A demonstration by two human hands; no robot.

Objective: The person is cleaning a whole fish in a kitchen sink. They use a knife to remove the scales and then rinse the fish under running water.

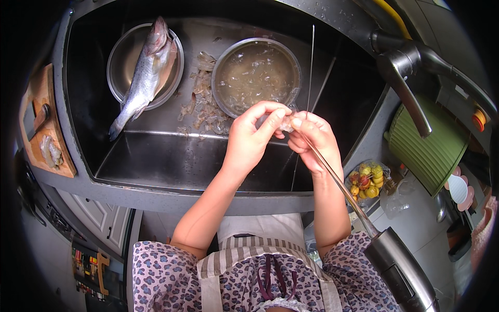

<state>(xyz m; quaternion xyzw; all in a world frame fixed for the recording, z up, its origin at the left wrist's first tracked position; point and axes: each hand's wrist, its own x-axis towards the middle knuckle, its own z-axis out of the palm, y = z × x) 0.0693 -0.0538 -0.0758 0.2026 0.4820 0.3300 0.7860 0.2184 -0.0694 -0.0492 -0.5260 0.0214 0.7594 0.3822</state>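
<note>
Over the sink, my left hand [253, 130] and my right hand [314, 136] pinch a small translucent shrimp [287, 123] between them, near the front right rim of a metal bowl [298, 76] of cloudy water. A thin stream of water [325, 165] runs from the faucet's spray head [401, 269] to my right hand. Shrimp shells [204, 103] lie on the sink floor left of that bowl. Farther left, a whole silvery fish [142, 74] rests across a second metal bowl [113, 84], its head and tail past the rim.
A wooden cutting board [64, 146] at the left holds a cleaver [35, 121] and peeled shrimp [50, 152]. The faucet lever [413, 101] stands at the right. Beyond the counter are a green ribbed container [429, 144] and a bag of fruit [366, 181].
</note>
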